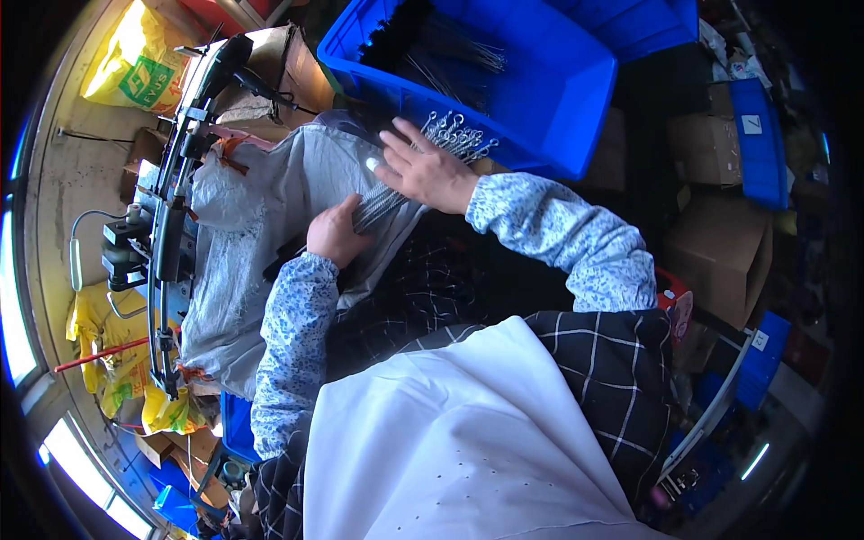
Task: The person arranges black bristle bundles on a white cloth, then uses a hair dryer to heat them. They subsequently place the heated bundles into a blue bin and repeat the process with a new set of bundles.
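Note:
A bundle of twisted metal wire stems with looped ends lies slantwise over a grey-white woven sack, its loops toward the blue bin. My left hand is closed round the bundle's lower end, thumb on top; its other fingers are mostly hidden. Across the upper part of the stems lies my right hand, fingers stretched and apart, with a white wrap on one fingertip. What the bundle's lower end looks like is hidden by my left hand.
A blue plastic bin beyond my hands holds black-bristled brushes with wire stems. To the left stand a black metal frame and a cardboard box. An open cardboard box and blue bins are at the right.

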### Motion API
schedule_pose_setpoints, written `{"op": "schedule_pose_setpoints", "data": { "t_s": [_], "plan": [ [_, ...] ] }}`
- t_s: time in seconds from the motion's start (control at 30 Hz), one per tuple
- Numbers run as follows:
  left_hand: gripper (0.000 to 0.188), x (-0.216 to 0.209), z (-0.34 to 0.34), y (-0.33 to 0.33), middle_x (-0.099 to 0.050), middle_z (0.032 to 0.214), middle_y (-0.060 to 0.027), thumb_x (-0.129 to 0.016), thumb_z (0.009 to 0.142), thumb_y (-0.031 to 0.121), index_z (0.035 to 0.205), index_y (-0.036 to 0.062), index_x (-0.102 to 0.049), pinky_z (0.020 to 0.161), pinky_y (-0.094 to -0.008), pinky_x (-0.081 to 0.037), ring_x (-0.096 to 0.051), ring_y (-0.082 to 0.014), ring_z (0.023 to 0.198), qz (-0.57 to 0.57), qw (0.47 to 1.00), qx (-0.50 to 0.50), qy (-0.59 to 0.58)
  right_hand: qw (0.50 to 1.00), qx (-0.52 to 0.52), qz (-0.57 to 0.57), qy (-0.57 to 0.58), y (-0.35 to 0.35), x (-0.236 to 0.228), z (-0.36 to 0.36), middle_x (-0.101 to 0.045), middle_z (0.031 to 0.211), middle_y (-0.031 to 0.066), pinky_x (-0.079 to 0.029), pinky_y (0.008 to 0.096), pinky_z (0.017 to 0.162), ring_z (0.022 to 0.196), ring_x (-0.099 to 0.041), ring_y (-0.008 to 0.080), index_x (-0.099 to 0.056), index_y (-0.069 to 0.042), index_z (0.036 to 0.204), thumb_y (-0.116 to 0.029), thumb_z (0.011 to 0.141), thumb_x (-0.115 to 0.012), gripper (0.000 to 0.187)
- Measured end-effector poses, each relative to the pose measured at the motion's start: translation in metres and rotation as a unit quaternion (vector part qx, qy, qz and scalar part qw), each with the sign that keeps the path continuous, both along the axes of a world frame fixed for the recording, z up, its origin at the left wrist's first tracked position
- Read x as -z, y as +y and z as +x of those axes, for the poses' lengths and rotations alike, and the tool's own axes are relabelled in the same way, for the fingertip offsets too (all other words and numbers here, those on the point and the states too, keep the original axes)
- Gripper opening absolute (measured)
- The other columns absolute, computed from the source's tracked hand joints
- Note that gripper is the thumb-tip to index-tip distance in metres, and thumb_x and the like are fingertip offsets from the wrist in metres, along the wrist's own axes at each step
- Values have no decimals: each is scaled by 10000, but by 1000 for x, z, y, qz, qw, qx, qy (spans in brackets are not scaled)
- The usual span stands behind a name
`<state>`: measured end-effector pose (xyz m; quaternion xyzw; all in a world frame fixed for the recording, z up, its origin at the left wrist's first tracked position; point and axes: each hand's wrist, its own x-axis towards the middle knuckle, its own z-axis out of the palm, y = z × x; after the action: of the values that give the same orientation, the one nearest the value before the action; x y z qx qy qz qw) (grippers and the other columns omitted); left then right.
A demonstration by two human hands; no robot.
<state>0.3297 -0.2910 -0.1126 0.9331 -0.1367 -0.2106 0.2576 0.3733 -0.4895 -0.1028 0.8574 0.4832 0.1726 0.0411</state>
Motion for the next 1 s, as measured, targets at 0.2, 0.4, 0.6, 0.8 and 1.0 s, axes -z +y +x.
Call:
{"op": "schedule_pose_setpoints", "data": {
  "t_s": [0.2,0.4,0.6,0.8,1.0],
  "plan": [
    [618,-16,8,-14,-529,1009,-169,-675,599,287,1104,32,-427,829,-364,-382,-504,-304,952,92,995,42,12,986,-25,76,149,-17,38,12,-551,670,40,-426,297,574,649,-561,182,-502,-100,731,-130,670,-522,70],
    [577,-163,5,-38,-450,1124,-190,-658,650,221,1131,9,-421,936,-391,-277,-436,-287,1062,-15,967,141,-213,839,296,187,416,-106,48,-31,-588,724,95,-447,404,628,712,-573,296,-526,-132,858,-263,654,-598,253],
    [231,-63,5,-31,-550,855,-120,-566,688,21,907,4,-494,757,-354,-379,-517,-282,806,-175,963,-56,-199,747,523,235,336,-178,70,62,-603,820,137,-448,390,678,783,-568,318,-535,-87,956,-266,634,-613,377],
    [212,41,19,-50,-537,894,-75,-570,676,62,884,74,-536,798,-365,-322,-495,-245,840,-78,975,-33,-203,501,475,471,549,-186,131,145,-507,545,66,-404,263,459,455,-493,129,-509,7,657,-126,607,-569,155],
    [253,54,28,-48,-539,891,-31,-587,611,70,861,105,-564,752,-340,-325,-495,-183,771,-67,969,-9,-236,466,423,474,616,-185,127,180,-530,582,80,-425,256,515,504,-519,141,-529,25,700,-102,612,-586,164]
  ]
}}
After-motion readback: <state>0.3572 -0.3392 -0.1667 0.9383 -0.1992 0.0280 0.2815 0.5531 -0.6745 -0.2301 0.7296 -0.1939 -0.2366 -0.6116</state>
